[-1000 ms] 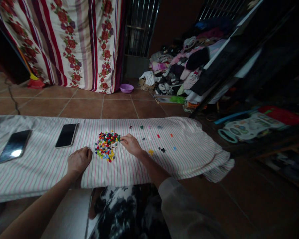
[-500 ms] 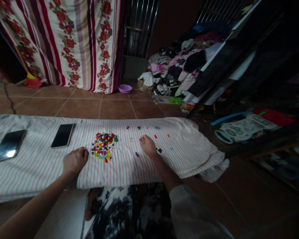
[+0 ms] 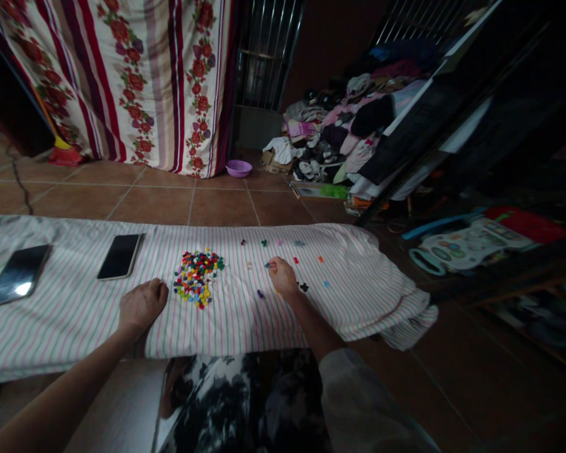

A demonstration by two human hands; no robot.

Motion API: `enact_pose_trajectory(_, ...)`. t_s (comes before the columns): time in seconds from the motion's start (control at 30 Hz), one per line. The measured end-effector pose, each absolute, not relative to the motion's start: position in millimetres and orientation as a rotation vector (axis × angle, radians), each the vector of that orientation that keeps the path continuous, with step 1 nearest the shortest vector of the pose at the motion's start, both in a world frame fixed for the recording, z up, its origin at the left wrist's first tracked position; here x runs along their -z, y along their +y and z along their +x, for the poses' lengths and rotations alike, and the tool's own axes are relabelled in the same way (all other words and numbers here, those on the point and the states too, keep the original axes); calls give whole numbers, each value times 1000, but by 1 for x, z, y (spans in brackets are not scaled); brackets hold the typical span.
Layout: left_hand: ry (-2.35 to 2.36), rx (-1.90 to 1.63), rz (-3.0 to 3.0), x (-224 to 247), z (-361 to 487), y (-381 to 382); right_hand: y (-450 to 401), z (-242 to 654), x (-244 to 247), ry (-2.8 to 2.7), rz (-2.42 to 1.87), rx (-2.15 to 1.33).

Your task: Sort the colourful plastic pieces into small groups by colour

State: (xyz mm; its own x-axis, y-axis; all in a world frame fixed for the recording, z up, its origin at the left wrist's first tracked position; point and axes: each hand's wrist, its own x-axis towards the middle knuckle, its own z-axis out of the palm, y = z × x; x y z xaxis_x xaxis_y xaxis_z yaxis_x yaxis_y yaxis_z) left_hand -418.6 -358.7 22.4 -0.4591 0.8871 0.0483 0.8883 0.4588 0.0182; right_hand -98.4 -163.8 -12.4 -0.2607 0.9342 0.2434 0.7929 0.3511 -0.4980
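My right hand (image 3: pixel 283 275) is low over the striped cloth, its thumb and fingers pinched at a small dark grey-blue bead (image 3: pixel 268 265). Small groups of beads lie around it: a purple group (image 3: pixel 260 294), a beige group (image 3: pixel 249 265), a red group (image 3: pixel 296 260) and a black group (image 3: pixel 304 287). A bit of yellow shows under the palm. Left of these is a mixed pile of colourful beads (image 3: pixel 198 277). My left hand (image 3: pixel 144 305) rests curled on the cloth beside the pile, with nothing visible in it.
Two phones, a black one (image 3: pixel 120 257) and another (image 3: pixel 17 274), lie on the striped cloth (image 3: pixel 226 333) at left. More bead groups, green (image 3: pixel 264 243), orange (image 3: pixel 320 259) and light blue (image 3: pixel 326 284), sit toward the right. A purple basin (image 3: pixel 238 168) stands on the floor beyond.
My right hand has shifted slightly right and down, and more of the grey-blue bead shows at its fingertips. The yellow bit under it has come into sight. My left hand stays put.
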Motion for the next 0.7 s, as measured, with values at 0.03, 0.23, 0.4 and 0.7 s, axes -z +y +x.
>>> enact_pose_trajectory(0.03, -2657, 67, -1616, -22, -419, -359, -163, -98, 13, -2124, -1495, -373)
enact_pose_trajectory(0.23, -2652, 70, -1604, -20, -420, -359, -163, -94, 20, -2087, -1416, -347)
enact_pose_trajectory(0.4, -2648, 112, -1604, -18, -420, -360, -163, -92, 20, -2047, -1406, -317)
enact_pose_trajectory(0.7, -2434, 240, -1647, -10, -427, -359, -179, -107, -3, -2078, -1415, -299)
